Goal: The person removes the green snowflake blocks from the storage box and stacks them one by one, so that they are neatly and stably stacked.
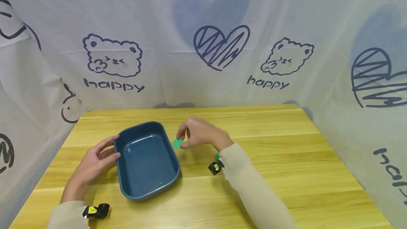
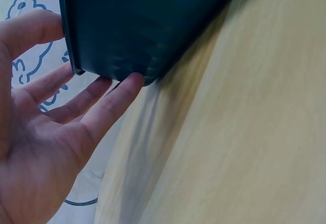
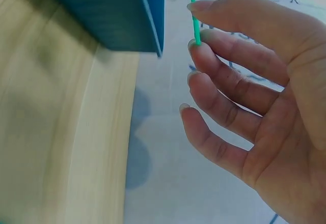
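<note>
A dark blue rectangular basin (image 1: 147,165) with rounded corners stands on the wooden table, and nothing shows inside it. My left hand (image 1: 95,160) rests against its left side. In the left wrist view the fingers (image 2: 109,107) lie nearly straight on the outer wall, with a digit at the rim. My right hand (image 1: 198,133) is beside the basin's right rim, above the table. Between thumb and fingertips it pinches a thin, round green disc (image 1: 177,143). Seen edge-on in the right wrist view, the green disc (image 3: 195,18) is apart from the basin (image 3: 114,15).
The light wooden table (image 1: 286,165) extends right of the basin and in front of it. White cloth (image 1: 168,70) printed with blue hearts, bears and lettering hangs behind the table and along both sides. A small black device (image 1: 96,210) sits at each wrist.
</note>
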Demonstrator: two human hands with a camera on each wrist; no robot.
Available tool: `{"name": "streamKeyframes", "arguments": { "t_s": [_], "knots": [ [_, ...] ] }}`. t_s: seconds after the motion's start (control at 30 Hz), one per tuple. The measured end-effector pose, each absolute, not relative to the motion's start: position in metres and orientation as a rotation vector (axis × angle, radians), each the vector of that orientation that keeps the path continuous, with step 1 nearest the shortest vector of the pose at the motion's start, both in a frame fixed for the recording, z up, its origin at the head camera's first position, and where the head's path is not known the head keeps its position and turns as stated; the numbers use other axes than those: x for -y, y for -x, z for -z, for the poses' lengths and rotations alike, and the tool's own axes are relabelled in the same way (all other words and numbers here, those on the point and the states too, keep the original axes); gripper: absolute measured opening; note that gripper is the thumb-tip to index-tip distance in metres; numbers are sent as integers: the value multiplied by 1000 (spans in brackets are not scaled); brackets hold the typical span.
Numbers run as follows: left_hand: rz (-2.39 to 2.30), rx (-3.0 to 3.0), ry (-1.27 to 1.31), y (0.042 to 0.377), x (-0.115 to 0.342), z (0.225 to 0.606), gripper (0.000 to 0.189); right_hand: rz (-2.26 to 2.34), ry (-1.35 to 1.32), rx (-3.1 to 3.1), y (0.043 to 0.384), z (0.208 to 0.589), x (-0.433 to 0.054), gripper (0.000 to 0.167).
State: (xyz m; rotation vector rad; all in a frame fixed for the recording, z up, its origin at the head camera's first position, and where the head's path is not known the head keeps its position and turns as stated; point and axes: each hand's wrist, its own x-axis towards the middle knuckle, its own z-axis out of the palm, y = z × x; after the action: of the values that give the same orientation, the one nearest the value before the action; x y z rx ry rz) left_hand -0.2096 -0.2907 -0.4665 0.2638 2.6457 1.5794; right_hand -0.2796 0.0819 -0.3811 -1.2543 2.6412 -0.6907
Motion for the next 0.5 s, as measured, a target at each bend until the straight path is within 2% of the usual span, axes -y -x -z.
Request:
{"name": "streamKeyframes", "arguments": {
  "t_s": [0.5],
  "knots": [
    [-1555, -2655, -249, 209, 289, 464, 70, 869, 955, -2746, 261, 397, -157, 21]
  ]
}}
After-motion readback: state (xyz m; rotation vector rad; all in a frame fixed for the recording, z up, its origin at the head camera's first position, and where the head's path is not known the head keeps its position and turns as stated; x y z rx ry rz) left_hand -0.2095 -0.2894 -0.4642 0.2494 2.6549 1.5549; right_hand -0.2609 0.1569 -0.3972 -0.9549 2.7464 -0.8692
